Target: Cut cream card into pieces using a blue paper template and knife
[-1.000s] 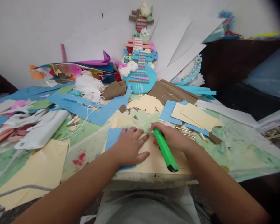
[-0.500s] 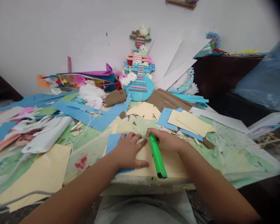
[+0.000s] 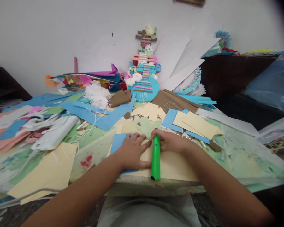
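Note:
My right hand point(image 3: 170, 141) is closed round the top of a green utility knife point(image 3: 155, 159), whose body points back toward me over a cream paper sheet point(image 3: 175, 167) at the table's front edge. My left hand point(image 3: 132, 151) lies flat with fingers spread, pressing on the cream sheet and a blue sheet point(image 3: 117, 143) beside it, right next to the knife.
Paper scraps in blue, cream, brown and pink cover the green-stained table point(image 3: 239, 154). A blue paper guitar model point(image 3: 144, 80) leans on the white wall. White string point(image 3: 97, 94), a white roll point(image 3: 54, 135) and a large cream sheet point(image 3: 44, 173) lie left. Dark furniture stands right.
The knife's rear end has swung left, from slanting right to pointing straight back at me. The view has shifted slightly. My left hand stays pressed on the paper.

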A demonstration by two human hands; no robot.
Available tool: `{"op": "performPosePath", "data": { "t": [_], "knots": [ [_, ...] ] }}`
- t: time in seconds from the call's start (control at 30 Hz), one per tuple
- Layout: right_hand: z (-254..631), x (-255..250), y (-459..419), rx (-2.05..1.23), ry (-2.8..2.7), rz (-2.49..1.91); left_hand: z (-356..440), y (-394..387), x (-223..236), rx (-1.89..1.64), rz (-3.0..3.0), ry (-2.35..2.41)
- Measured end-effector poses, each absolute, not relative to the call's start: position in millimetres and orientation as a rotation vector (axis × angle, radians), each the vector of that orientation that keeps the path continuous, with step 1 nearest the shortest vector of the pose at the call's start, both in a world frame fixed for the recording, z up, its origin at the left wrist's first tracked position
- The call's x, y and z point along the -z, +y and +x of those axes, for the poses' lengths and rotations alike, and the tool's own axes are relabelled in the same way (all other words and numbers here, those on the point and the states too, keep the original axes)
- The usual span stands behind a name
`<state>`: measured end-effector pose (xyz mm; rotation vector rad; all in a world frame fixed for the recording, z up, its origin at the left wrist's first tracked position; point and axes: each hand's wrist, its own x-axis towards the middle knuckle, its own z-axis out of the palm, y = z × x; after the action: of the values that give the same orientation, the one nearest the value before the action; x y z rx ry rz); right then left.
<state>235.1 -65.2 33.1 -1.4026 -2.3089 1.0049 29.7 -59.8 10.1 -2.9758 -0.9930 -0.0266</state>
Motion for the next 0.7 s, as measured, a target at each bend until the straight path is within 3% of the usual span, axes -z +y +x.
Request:
{"op": "performPosePath", "data": {
  "t": [0.3,0.7],
  "knots": [
    [239.7,-17.3,-67.1,-1.402,-1.931,-1.115,29.0,-60.0,-12.5,0.05,-3.009,-0.983],
    [247.2,-13.3,-66.0,-1.367,-1.932,-1.139,28.5,-60.6,-11.7,0.033,-3.001,-0.974]
  ]
}}
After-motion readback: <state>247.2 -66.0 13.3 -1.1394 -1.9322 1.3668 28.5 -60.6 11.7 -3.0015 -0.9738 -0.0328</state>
